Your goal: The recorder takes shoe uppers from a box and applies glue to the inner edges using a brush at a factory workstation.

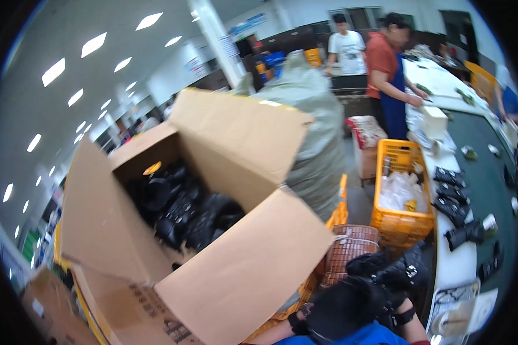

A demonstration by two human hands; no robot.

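Observation:
A large open cardboard box [242,270] fills the left and middle of the view, its flaps spread wide. Several black padded items [184,210] lie heaped inside it. At the lower edge my two forearms come in, blue sleeves behind them. My left hand [316,316] and my right hand [394,310] are closed around a bundle of the same black padded items [380,270], held just right of the box. The bundle hides most of my fingers. A dark band sits on each wrist.
A woven basket [351,247] and an orange crate [402,230] of clear plastic bags stand right of the box. More black items lie on a green-topped table [489,172]. A big grey sack [316,115] stands behind. Two people [388,75] work at the far end.

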